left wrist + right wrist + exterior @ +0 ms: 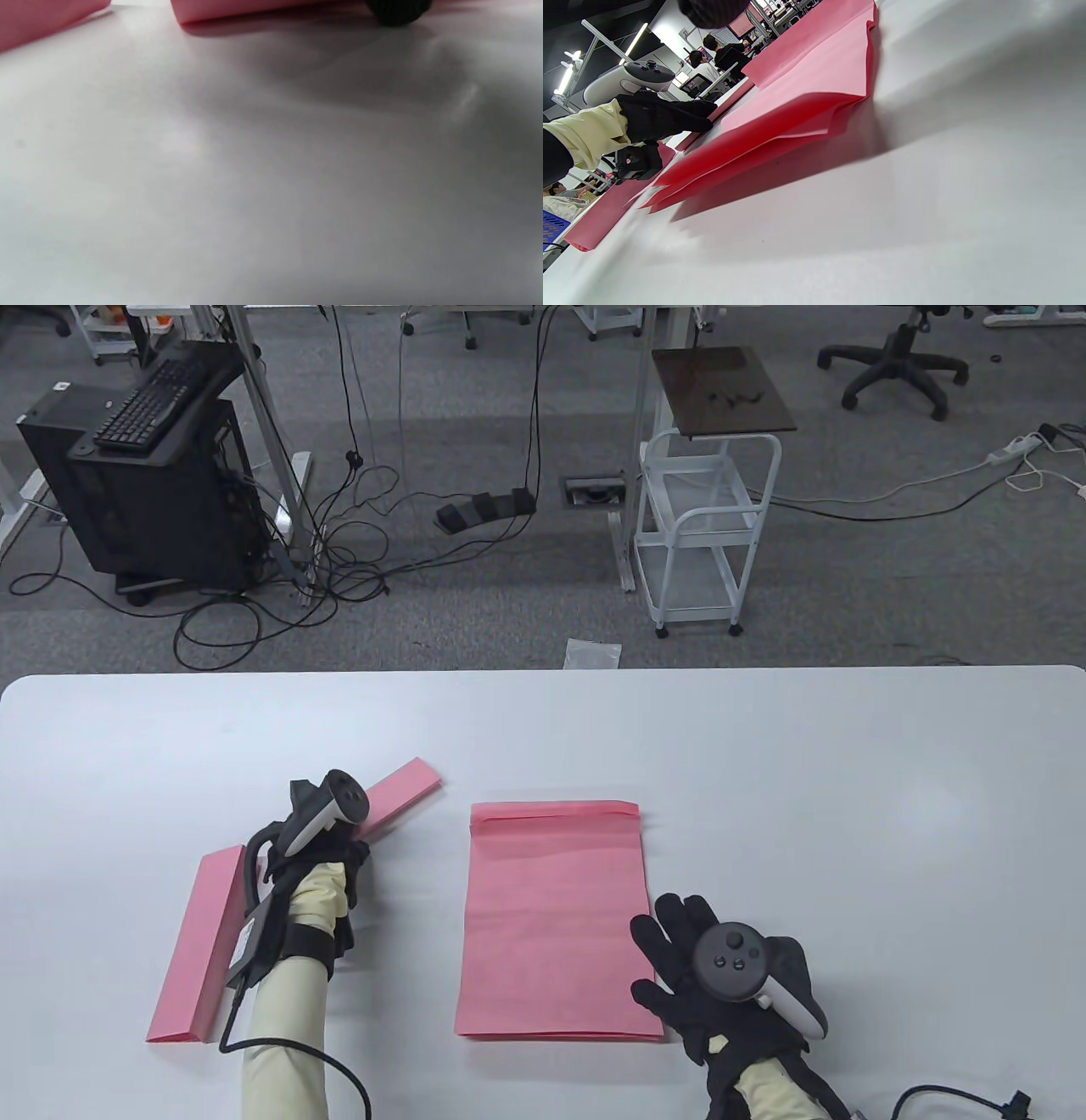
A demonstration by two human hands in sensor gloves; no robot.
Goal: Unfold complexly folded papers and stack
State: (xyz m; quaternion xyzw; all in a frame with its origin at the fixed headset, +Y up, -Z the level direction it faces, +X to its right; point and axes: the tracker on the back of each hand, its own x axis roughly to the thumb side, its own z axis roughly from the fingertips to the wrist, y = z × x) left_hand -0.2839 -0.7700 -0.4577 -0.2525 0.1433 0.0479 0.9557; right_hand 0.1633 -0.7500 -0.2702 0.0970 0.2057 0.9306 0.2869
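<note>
you are working at a big white table [764,780] with three pink papers on it.

in the middle a wide flat pink paper sheet [556,925] is lying open on the table. its far edge is folded over into a thin strip. in the right wrist view this sheet [806,84] is showing more than one layer, and the layers near the camera are lifting a little off the table.

your right hand [721,976], in a black glove with a tracker on its back, is resting flat at the near right corner of that wide sheet. its fingers are spread out and reaching over the sheet's right edge. it is not gripping anything.

your left hand [318,848] is sitting left of the wide sheet, between two folded papers. a long folded pink paper strip [403,793] is slanting away from this hand toward the far right, and the near end is hiding under the hand. in the right wrist view your left hand [661,116] is reaching its fingers onto that strip. i cannot tell if the fingers are pinching it or just pressing on it.

a second long folded pink paper [199,946] is lying just left of your left arm, slanting from the near left up toward the hand. nothing is holding it.

the left wrist view is showing mostly bare table [254,190], with a dark fingertip [396,10] and pink paper edges at the top.

on the floor past the table, a white rolling cart [708,534] is standing, and a black computer case [144,492] with a keyboard on top is off to the left.
</note>
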